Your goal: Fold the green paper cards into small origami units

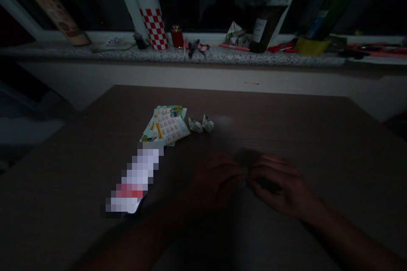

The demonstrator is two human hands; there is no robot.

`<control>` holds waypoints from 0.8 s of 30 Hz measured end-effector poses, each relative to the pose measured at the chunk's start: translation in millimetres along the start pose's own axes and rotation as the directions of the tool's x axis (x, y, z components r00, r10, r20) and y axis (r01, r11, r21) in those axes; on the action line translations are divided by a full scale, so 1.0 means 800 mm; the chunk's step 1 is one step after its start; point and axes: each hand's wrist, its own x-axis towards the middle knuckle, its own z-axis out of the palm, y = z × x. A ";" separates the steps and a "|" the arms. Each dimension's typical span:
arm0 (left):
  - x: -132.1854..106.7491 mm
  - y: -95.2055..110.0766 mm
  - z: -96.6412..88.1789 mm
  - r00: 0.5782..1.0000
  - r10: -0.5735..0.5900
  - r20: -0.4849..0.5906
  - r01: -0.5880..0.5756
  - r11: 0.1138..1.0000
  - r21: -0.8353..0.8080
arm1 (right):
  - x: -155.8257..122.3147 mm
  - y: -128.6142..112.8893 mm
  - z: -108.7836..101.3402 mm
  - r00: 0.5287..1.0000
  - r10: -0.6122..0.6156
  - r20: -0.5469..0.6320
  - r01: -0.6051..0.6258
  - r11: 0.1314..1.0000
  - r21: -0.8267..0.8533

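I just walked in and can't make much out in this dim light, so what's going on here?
A person has both hands over a table, the left hand and right hand nearly meeting at the fingertips. It's too dark to tell what, if anything, is pinched between them. Beyond the left hand sit two small folded papers, next to a loose pile of printed sheets. Nearer the person lies a bright oblong thing, too blurred to name.

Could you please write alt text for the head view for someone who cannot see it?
In dim light, a person's left hand and right hand are close together over a table; anything held is too dark to make out. Beyond them, two small folded papers lie beside printed cards; a bright, pixelated object lies to the left.
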 end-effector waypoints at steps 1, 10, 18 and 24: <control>0.001 0.000 -0.001 1.000 0.010 0.008 -0.010 1.000 0.008 | 0.000 0.000 -0.001 1.000 -0.012 0.005 0.012 1.000 -0.011; 0.010 0.008 -0.030 0.983 -0.164 -0.080 0.171 0.982 0.084 | -0.012 0.025 -0.003 0.995 0.008 0.104 0.006 0.991 -0.133; 0.003 0.005 -0.017 0.982 -0.184 -0.047 0.185 0.983 0.007 | -0.004 0.017 0.000 0.998 0.055 -0.035 -0.057 0.997 -0.057; -0.004 -0.003 -0.011 0.996 0.025 -0.090 -0.013 0.991 0.130 | -0.005 0.014 0.003 0.984 0.121 -0.129 -0.119 0.993 0.024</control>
